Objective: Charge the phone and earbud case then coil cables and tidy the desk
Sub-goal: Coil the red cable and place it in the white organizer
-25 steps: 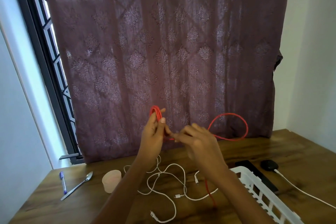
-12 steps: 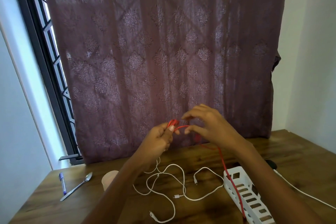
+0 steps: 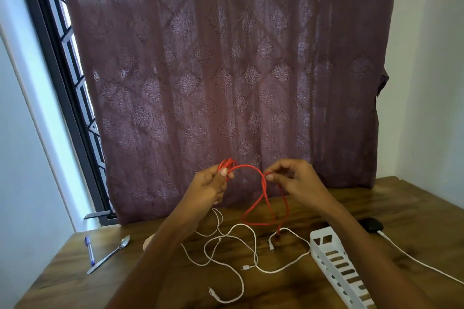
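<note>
Both hands hold a red cable in the air above the wooden desk. My left hand grips a small bundle of red coils between thumb and fingers. My right hand pinches the same cable a short way to the right. An arc of cable spans the gap between the hands. From my right hand the rest hangs in a loose loop, and its end reaches the desk. Tangled white cables lie on the desk below my arms.
A white slotted basket lies at the lower right. A black earbud case with a white cable sits behind my right arm. A spoon and a blue pen lie at the left, beside a partly hidden pink cup.
My hands have moved apart, drawing out an arc of red cable between them. The hanging part now falls in a loop onto the desk instead of running down toward the basket.
</note>
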The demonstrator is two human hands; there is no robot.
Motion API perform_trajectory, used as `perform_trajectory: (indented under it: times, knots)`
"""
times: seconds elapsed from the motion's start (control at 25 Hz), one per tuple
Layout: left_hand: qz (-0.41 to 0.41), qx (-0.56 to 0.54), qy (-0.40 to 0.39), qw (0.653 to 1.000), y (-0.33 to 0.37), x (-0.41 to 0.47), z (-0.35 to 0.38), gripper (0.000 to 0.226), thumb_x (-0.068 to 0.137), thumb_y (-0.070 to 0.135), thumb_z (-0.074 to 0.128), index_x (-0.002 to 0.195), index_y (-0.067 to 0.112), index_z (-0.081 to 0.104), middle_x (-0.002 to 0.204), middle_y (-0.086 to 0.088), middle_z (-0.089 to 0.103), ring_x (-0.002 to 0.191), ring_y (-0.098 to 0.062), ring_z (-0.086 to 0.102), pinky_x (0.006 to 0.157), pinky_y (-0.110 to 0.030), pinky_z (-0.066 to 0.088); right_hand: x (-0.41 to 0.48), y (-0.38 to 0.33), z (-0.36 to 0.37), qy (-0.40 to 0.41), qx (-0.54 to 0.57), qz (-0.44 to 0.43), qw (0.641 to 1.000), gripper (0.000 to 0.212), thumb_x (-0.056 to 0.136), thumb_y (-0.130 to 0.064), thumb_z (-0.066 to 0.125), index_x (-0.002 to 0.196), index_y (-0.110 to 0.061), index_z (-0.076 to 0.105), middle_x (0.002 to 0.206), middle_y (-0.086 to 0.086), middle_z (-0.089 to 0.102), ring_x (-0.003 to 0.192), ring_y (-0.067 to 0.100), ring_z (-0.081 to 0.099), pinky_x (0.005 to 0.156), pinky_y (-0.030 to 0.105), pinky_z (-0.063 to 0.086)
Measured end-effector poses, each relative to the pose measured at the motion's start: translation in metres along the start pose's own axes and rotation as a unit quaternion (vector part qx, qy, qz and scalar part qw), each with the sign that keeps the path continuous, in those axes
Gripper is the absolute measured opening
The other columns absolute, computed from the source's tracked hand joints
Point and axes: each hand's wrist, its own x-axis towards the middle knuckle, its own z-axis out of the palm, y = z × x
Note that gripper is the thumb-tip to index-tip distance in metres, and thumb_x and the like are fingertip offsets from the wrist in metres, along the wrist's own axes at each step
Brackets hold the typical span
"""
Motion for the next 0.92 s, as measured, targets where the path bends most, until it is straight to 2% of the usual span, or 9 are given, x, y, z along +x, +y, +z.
perform_trajectory:
  times: [0.08, 0.16, 0.24, 0.32, 0.4, 0.56, 0.68, 0.8, 0.92]
  knots:
    - [0.004, -0.007, -0.001, 1.000, 0.001, -0.001, 0.005, 0.029, 0.098, 0.014, 0.033, 0.076, 0.010, 0.053, 0.042, 0.012, 0.033, 0.035, 0.001, 0.026, 0.037, -0.012, 0.024, 0.002, 0.001, 0.009, -0.008, 0.068, 0.014, 0.998, 0.023, 0.082, 0.005, 0.062, 0.075, -0.016, 0.066, 0.070, 0.001, 0.066, 0.063, -0.001, 0.059, 0.061, 0.014, 0.048]
    - [0.005, -0.022, 0.010, 1.000, 0.001, -0.001, 0.011, 0.028, 0.098, 0.013, 0.033, 0.078, 0.009, 0.053, 0.040, 0.011, 0.033, 0.034, 0.001, 0.027, 0.037, -0.012, 0.025, 0.002, 0.003, 0.022, -0.015, 0.185, 0.029, 0.982, 0.021, 0.082, 0.009, 0.059, 0.075, -0.010, 0.065, 0.066, -0.003, 0.067, 0.061, -0.002, 0.062, 0.062, 0.011, 0.049]
    - [0.008, -0.043, 0.034, 0.998, 0.002, 0.000, 0.016, 0.028, 0.098, 0.012, 0.034, 0.078, 0.008, 0.053, 0.040, 0.012, 0.033, 0.034, 0.001, 0.027, 0.037, -0.012, 0.025, 0.000, 0.005, 0.032, -0.027, 0.336, 0.052, 0.940, 0.009, 0.076, 0.003, 0.065, 0.080, -0.005, 0.064, 0.066, -0.001, 0.071, 0.062, 0.004, 0.066, 0.063, 0.016, 0.054]
    - [0.015, -0.062, 0.067, 0.996, 0.003, 0.002, 0.018, 0.028, 0.098, 0.013, 0.034, 0.077, 0.009, 0.053, 0.041, 0.012, 0.031, 0.035, 0.001, 0.026, 0.037, -0.012, 0.025, -0.003, 0.007, 0.040, -0.056, 0.459, 0.079, 0.883, 0.031, 0.062, -0.015, 0.080, 0.087, -0.006, 0.062, 0.066, 0.003, 0.070, 0.061, 0.011, 0.067, 0.060, 0.022, 0.056]
    - [0.019, -0.065, 0.099, 0.993, 0.001, 0.004, 0.021, 0.028, 0.098, 0.014, 0.035, 0.078, 0.009, 0.054, 0.045, 0.009, 0.030, 0.036, 0.000, 0.027, 0.037, -0.012, 0.025, -0.007, 0.008, 0.049, -0.053, 0.548, 0.116, 0.827, 0.043, 0.055, -0.017, 0.084, 0.088, -0.008, 0.057, 0.064, 0.004, 0.068, 0.057, 0.011, 0.065, 0.056, 0.024, 0.056]
    - [0.019, -0.059, 0.135, 0.989, -0.005, 0.005, 0.025, 0.026, 0.098, 0.015, 0.036, 0.079, 0.010, 0.053, 0.047, 0.006, 0.029, 0.036, 0.000, 0.027, 0.037, -0.013, 0.026, -0.013, 0.010, 0.066, 0.010, 0.632, 0.152, 0.760, 0.010, 0.073, -0.006, 0.056, 0.082, -0.010, 0.056, 0.068, 0.001, 0.070, 0.060, 0.009, 0.066, 0.058, 0.025, 0.057]
    - [0.014, -0.062, 0.158, 0.985, -0.009, 0.004, 0.018, 0.026, 0.098, 0.014, 0.035, 0.080, 0.010, 0.053, 0.045, 0.009, 0.030, 0.036, 0.000, 0.028, 0.038, -0.013, 0.026, -0.015, 0.014, 0.063, 0.049, 0.628, 0.166, 0.759, 0.008, 0.076, -0.004, 0.056, 0.079, -0.008, 0.063, 0.073, 0.006, 0.072, 0.064, 0.012, 0.068, 0.063, 0.029, 0.059]
    - [0.017, -0.045, 0.172, 0.984, -0.011, 0.005, 0.007, 0.025, 0.098, 0.016, 0.036, 0.081, 0.011, 0.053, 0.045, 0.009, 0.031, 0.037, -0.001, 0.028, 0.040, -0.015, 0.027, -0.014, 0.022, 0.055, 0.105, 0.567, 0.190, 0.794, 0.012, 0.087, 0.000, 0.052, 0.088, -0.006, 0.062, 0.072, 0.006, 0.072, 0.060, 0.010, 0.067, 0.058, 0.028, 0.058]
    - [0.015, -0.030, 0.168, 0.985, -0.012, 0.004, -0.003, 0.027, 0.098, 0.018, 0.036, 0.080, 0.012, 0.055, 0.047, 0.008, 0.030, 0.038, 0.000, 0.029, 0.040, -0.013, 0.028, -0.009, 0.034, 0.047, 0.214, 0.458, 0.197, 0.840, 0.012, 0.092, -0.001, 0.048, 0.093, -0.007, 0.059, 0.067, 0.005, 0.069, 0.047, 0.003, 0.057, 0.046, 0.018, 0.051]
